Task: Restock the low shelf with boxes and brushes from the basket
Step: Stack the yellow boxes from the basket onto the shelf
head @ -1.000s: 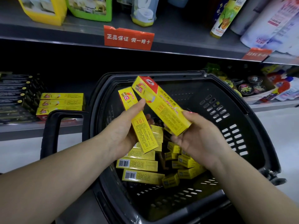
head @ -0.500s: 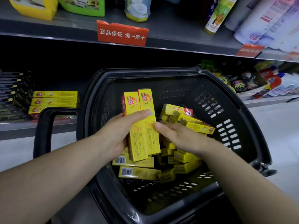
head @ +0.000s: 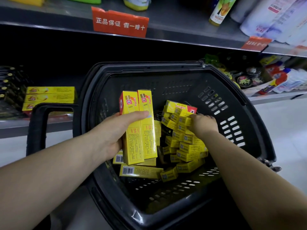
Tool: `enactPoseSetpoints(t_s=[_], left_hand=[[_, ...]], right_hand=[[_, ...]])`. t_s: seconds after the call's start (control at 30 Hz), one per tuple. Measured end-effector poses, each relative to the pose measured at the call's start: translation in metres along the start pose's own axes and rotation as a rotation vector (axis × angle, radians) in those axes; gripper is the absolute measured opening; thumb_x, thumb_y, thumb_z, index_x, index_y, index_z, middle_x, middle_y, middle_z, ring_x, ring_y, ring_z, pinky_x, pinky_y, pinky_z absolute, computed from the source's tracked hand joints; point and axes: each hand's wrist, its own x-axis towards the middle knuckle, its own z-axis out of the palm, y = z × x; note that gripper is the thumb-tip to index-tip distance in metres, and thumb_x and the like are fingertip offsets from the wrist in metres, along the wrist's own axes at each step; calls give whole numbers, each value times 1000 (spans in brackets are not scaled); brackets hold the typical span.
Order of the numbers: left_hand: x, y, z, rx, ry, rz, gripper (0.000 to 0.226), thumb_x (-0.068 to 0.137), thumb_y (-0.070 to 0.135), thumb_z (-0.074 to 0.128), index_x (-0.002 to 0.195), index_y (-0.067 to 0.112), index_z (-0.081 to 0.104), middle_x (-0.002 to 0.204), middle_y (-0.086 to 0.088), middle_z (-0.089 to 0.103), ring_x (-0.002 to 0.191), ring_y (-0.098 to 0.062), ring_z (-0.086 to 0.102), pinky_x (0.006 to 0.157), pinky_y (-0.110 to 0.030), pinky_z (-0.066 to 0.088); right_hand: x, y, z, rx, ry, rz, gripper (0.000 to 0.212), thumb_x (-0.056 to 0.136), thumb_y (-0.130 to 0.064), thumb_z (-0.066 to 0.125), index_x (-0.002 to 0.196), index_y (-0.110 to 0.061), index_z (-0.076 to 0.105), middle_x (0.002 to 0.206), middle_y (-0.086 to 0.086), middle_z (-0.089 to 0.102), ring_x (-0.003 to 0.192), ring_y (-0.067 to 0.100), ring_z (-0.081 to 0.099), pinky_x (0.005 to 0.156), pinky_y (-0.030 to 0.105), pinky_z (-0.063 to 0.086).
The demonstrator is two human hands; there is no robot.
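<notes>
The left hand (head: 114, 135) grips two long yellow boxes (head: 132, 138) side by side and upright, thumb curled across their fronts and fingers hidden behind them. It holds them above the near left part of the basket (head: 149, 69). The right hand (head: 205, 124) reaches down onto the far right top of the heap of yellow boxes (head: 189, 147) inside the basket. Its fingers touch the uppermost boxes, but they are hidden, so I cannot tell whether they pinch one or merely rest there.

The basket is black with slotted walls, and its handle (head: 37, 130) stands up at the left. Beyond the handle, on the low shelf (head: 15, 127), lies a stack of yellow boxes (head: 49, 97), three high. A red sign (head: 119, 22) hangs on the upper shelf (head: 191, 35), with bottles (head: 265, 19) at the far right.
</notes>
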Motion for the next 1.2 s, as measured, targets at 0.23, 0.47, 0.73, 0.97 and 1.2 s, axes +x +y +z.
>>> enactPoseSetpoints(t_s=[0.23,0.47,0.73,0.97,1.2], left_hand=[[-1,3,3,-14,16,20,34,74,29,73,107,18,69,90,-1,76,75,-15,72,61,-28,50],[-14,5,4,25,-127,30,38,61,36,70,97,22,71,91,-1,76,78,-16,73,62,-30,50],[-24,8,-6,72,-73,54,52,48,41,75,95,21,71,90,-3,75,80,-20,72,69,-33,49],[-40,29,-25,-127,31,158,32,58,35,72,86,19,71,81,-4,76,69,-19,73,61,-34,49],[-61,46,-65,-368,140,275,16,75,30,70,87,19,70,82,-2,76,71,-17,73,56,-33,54]], right_hand=[[-32,-45,-102,908,133,-152,36,82,-44,62,68,-10,62,58,0,61,54,12,56,52,26,42],[-68,-58,-119,1371,-438,-195,24,89,-38,55,103,-20,63,84,-4,74,76,10,71,68,25,51],[-71,-62,-127,1596,-482,10,53,82,-62,54,107,-16,60,108,12,69,94,25,69,75,36,56],[-76,-60,-141,2049,-160,6,32,82,-42,64,96,-14,62,92,7,72,89,24,70,72,34,58],[-105,-122,-151,2177,-319,-146,54,63,-31,74,109,-8,58,104,14,71,94,25,70,81,33,58]])
